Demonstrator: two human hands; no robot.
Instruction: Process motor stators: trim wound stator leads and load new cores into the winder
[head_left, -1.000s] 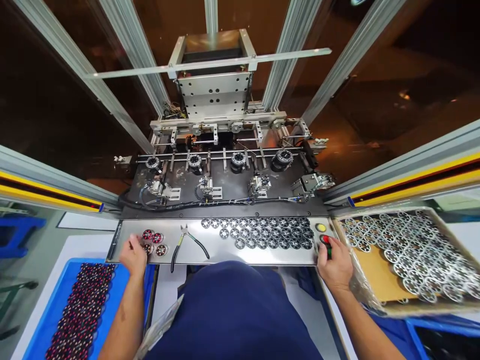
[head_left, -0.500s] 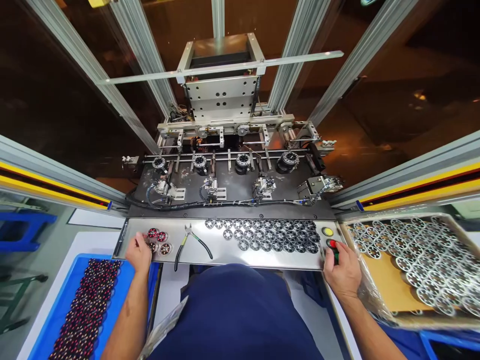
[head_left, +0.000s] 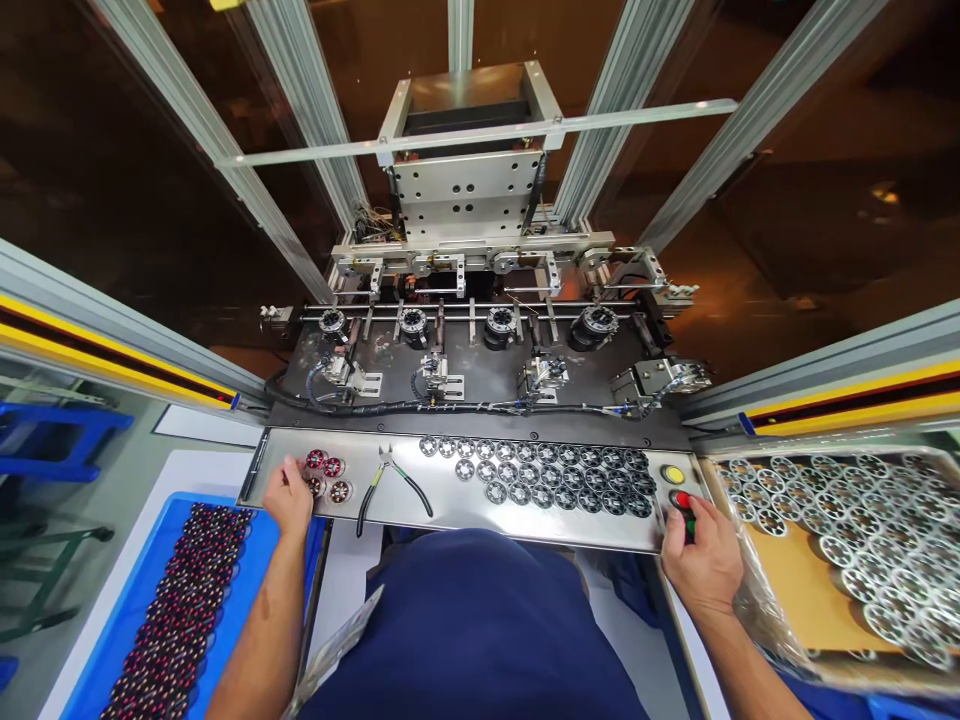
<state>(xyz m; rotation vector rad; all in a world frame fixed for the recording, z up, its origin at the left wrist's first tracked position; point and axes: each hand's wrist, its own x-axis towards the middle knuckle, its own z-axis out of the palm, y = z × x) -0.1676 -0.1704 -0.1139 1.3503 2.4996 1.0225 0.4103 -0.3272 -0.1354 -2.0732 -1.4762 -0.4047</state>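
Observation:
My left hand (head_left: 288,499) is at the left end of the metal shelf (head_left: 442,510), fingers curled together beside several red-and-black round parts (head_left: 340,491). Anything in those fingers is hidden. At the shelf's right end, my right hand (head_left: 703,560) has its thumb and forefinger closed around a green button (head_left: 691,523), just below a red button (head_left: 680,499). A yellow button (head_left: 672,474) sits above them. Cutting pliers (head_left: 387,482) lie with handles spread near the red parts. Rows of dark spoked rings (head_left: 544,496) cover the shelf's right half.
Behind the shelf stands a machine with several round fixtures (head_left: 501,322) and small clamps (head_left: 545,375). Yellow side bars (head_left: 855,398) flank it. To the left is a blue tray (head_left: 251,570) of red-and-black parts; to the right, a lined box (head_left: 806,600) of silver rings.
The view has shifted, so the machine and shelf appear farther right. Both hands stay at the same places on the shelf. No part or tool has visibly moved on it.

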